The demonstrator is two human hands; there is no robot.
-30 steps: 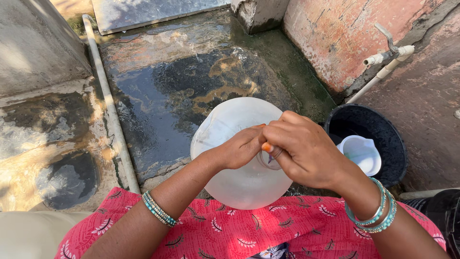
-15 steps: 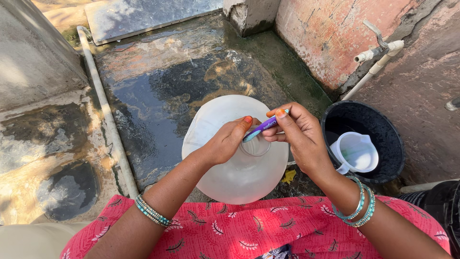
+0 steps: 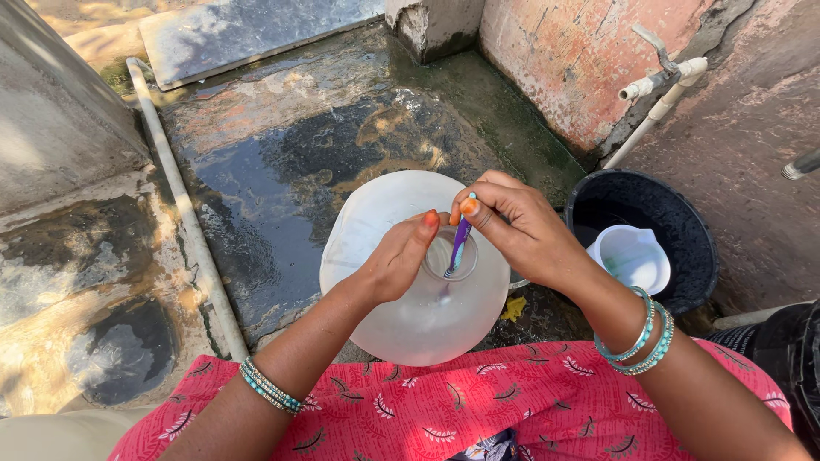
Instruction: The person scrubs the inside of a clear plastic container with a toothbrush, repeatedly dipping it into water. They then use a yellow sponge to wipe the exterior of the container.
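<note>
Our left hand (image 3: pixel 397 260) grips the translucent plastic jug's (image 3: pixel 401 316) neck; our right hand (image 3: pixel 521 230) pinches a purple toothbrush (image 3: pixel 459 243) (bristles inside).

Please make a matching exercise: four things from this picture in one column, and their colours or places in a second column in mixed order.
1. jug
2. brush
3. bucket
4. tap

a. black, holds a white mug
b. on the wall, top right
c. purple, in the right hand
d. translucent white, neck held by the left hand

Pairs: 1-d, 2-c, 3-a, 4-b
</note>
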